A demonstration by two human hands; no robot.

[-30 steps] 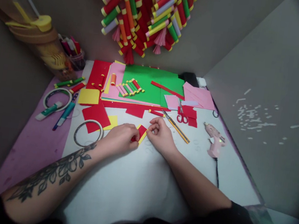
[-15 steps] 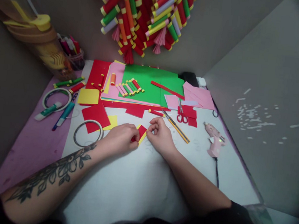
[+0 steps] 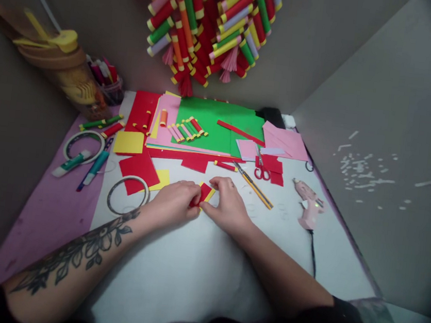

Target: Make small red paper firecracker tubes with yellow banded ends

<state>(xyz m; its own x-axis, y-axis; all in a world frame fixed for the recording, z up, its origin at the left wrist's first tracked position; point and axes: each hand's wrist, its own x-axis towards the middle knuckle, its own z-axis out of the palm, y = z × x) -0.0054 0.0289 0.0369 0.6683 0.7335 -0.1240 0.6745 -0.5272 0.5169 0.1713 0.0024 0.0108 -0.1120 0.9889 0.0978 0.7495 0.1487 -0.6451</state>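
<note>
**Two hands meet at a red-and-yellow paper piece** (image 3: 207,191)

From my remote seat, I see my left hand (image 3: 175,203) pinching its left side, while my right hand (image 3: 230,204) touches it with the thumb, index finger spread apart. A ring (image 3: 109,198) lies just beside my left forearm. Farther right I make out red-handled scissors (image 3: 262,173) and a pink glue gun (image 3: 311,208). Small paper rolls (image 3: 188,129) lie on green and pink sheets (image 3: 213,112).

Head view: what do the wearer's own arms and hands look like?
Dark sleeves on both arms, ending near the elbows. The left forearm has a dark tattoo of flowers and leaves. Both the left hand and right hand are bare, no gloves.
</note>
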